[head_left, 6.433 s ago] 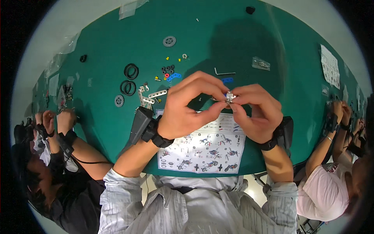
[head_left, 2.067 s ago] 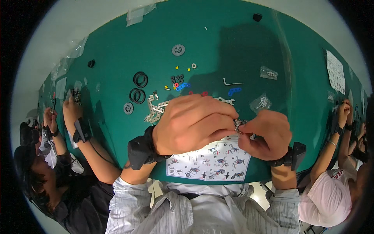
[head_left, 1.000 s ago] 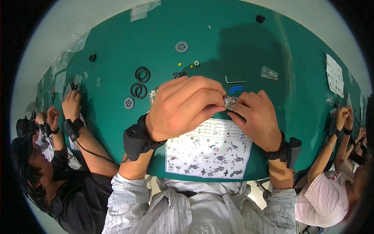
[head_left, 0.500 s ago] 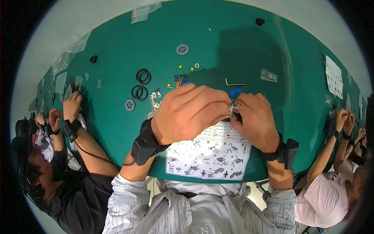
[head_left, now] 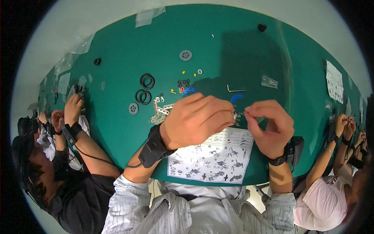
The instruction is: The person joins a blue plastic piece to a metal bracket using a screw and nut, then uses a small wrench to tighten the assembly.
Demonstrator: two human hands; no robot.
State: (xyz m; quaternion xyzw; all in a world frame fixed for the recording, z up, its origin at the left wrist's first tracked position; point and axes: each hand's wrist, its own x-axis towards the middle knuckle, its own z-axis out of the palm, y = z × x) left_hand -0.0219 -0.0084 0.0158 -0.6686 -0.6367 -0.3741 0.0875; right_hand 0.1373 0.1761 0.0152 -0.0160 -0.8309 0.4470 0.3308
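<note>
My left hand [head_left: 198, 119] is closed, holding a small silvery metal part [head_left: 236, 117] at its fingertips above the top of a printed instruction sheet [head_left: 210, 162]. Just to its right, the thumb and forefinger of my right hand [head_left: 272, 126] are pinched together; something tiny between them is too small to name. A gap separates the two hands. Beyond them lie a blue plastic bracket [head_left: 237, 97] and an L-shaped hex key [head_left: 235, 89]. Perforated metal strips [head_left: 157, 111] lie left of my left hand, partly hidden by it.
Black rubber tyres [head_left: 147, 81], grey wheels [head_left: 186, 55], black nuts or spacers [head_left: 183, 83], another blue piece [head_left: 189, 91] and yellow bits lie on the green table [head_left: 128, 46]. A small clear bag [head_left: 269, 82] is at right. Co-workers' arms [head_left: 93, 146] flank me on both sides.
My right hand has drawn back to the right, away from the metal part, its fingers now pinched apart from it. My left hand keeps hold, and the view has shifted slightly.
</note>
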